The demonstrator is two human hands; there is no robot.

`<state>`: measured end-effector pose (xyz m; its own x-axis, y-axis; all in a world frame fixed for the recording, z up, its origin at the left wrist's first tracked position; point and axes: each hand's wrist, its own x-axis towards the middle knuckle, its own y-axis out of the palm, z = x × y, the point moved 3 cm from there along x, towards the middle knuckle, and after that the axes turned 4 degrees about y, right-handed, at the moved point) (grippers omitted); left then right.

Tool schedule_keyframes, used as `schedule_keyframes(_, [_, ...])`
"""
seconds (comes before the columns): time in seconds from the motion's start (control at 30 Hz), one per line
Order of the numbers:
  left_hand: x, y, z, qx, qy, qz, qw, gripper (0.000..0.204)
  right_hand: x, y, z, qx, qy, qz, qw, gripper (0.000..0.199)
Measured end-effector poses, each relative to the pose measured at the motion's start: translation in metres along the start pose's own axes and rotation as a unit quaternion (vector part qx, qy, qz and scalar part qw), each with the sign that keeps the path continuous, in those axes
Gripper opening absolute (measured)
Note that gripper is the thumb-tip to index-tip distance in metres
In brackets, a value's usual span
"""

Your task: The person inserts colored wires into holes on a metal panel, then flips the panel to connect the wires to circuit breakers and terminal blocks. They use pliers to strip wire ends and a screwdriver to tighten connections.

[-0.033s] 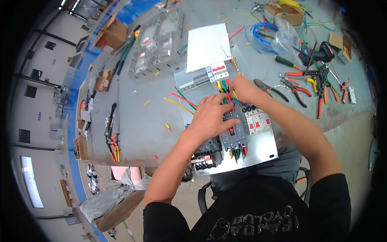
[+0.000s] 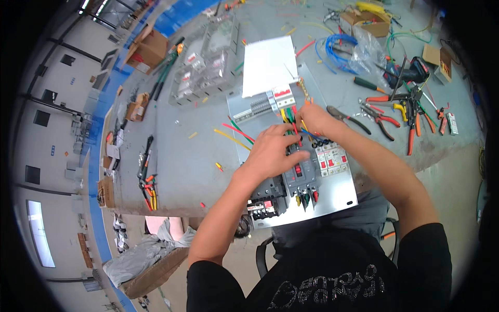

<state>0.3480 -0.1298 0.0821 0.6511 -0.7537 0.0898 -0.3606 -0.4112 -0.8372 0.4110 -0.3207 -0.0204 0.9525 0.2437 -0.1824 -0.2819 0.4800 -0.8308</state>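
A metal mounting plate (image 2: pixel 338 194) carries breakers, and its near end is at my lap. My left hand (image 2: pixel 271 151) rests over the large grey circuit breaker (image 2: pixel 300 179), thumb spread away from the fingers, whose tips touch the wires at its far end. Just beyond them, my right hand (image 2: pixel 319 121) is closed, fingertips pinched beside the wires; whatever they hold is hidden. Red, green and yellow wires (image 2: pixel 287 113) run from there to a small white breaker (image 2: pixel 282 95). White breakers with red switches (image 2: pixel 331 158) sit right of the grey one, a black contactor (image 2: pixel 265 205) left.
A white sheet (image 2: pixel 269 65) covers the plate's far end. Pliers (image 2: pixel 382 120), a cordless drill (image 2: pixel 413 71) and a coil of blue wire (image 2: pixel 340 49) lie right. Clear-covered boxes (image 2: pixel 205 67) stand far left. More cutting tools (image 2: pixel 148 179) and loose wires (image 2: pixel 234 136) lie left.
The whole view has shifted slightly, with the bench appearing a little lower. Both hands stay at the same wires, with the same grip.
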Motion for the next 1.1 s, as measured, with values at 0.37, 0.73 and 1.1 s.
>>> schedule_keyframes(0.37, [-0.023, -0.04, 0.054, -0.052, -0.176, -0.158, 0.97, 0.027, -0.04, -0.053, -0.022, 0.368, 0.043, 0.042, 0.928, 0.017])
schedule_keyframes(0.73, [-0.112, -0.016, 0.135, -0.302, -0.242, -0.155, 0.909, 0.042, -0.018, -0.075, 0.129, 0.081, -0.192, 0.009, 0.978, 0.031])
schedule_keyframes(1.1, [-0.091, 0.0, 0.157, -0.278, -0.217, -0.076, 0.933, 0.025, 0.079, 0.004, 0.168, 0.164, -0.136, 0.086, 0.973, 0.034])
